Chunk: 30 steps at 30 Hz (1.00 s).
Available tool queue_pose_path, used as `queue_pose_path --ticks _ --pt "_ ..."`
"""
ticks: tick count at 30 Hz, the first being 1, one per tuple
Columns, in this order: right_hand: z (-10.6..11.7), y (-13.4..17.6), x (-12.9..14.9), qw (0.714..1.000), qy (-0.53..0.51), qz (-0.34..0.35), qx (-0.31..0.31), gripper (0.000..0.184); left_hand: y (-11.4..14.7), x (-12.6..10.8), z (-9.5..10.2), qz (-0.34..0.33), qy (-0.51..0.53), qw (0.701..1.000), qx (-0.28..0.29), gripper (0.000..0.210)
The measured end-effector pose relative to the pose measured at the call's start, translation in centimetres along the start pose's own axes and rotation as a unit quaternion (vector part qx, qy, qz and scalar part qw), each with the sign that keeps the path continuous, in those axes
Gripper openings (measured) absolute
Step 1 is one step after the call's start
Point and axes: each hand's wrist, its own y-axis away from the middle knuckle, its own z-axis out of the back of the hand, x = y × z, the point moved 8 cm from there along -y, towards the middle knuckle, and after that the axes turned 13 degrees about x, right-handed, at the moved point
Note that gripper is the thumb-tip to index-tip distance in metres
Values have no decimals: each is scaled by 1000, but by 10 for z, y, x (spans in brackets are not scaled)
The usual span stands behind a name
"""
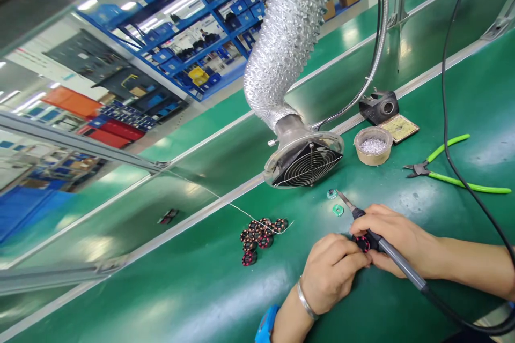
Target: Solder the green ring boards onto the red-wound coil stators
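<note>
My left hand (330,272), wearing a silver bangle, has its fingers closed on a small black stator coil with pink marks (362,244). My right hand (396,237) is wrapped round a soldering iron (396,258), and its fingertips also meet the stator from the other side. The iron's tip points away from me, close to a small round circuit board (332,194). Just nearer to me lies a second green ring-shaped board (338,210). Left of my hands, several more stator coils (253,236) sit in a cluster, with a thin solder wire (244,209) reaching over them.
A fume extractor head (309,166) on a silver duct (277,59) stands beyond the boards. To its right are a tub of metal bits (373,154), an iron stand with sponge (380,107) and green-handled cutters (421,168). A black cable (444,80) crosses the right side.
</note>
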Motion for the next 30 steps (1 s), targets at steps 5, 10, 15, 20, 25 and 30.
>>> queue_pose_path --ticks 5,10,15,20,25,30 --pt "1 0 2 1000 -10 -2 19 41 6 -8 22 7 59 995 -81 21" --pt "14 0 10 999 -23 26 -21 47 2 43 28 228 -27 970 -85 12" --pt "25 4 5 997 11 4 -78 41 -7 73 15 264 -72 962 -19 15" --pt "28 3 5 994 24 -3 -108 41 -5 37 24 98 -31 990 -97 15" --pt "23 -2 20 993 3 64 -101 32 -5 4 25 2 -79 992 -94 15" --pt "24 2 22 991 43 75 -104 33 2 19 32 122 -9 984 -127 18"
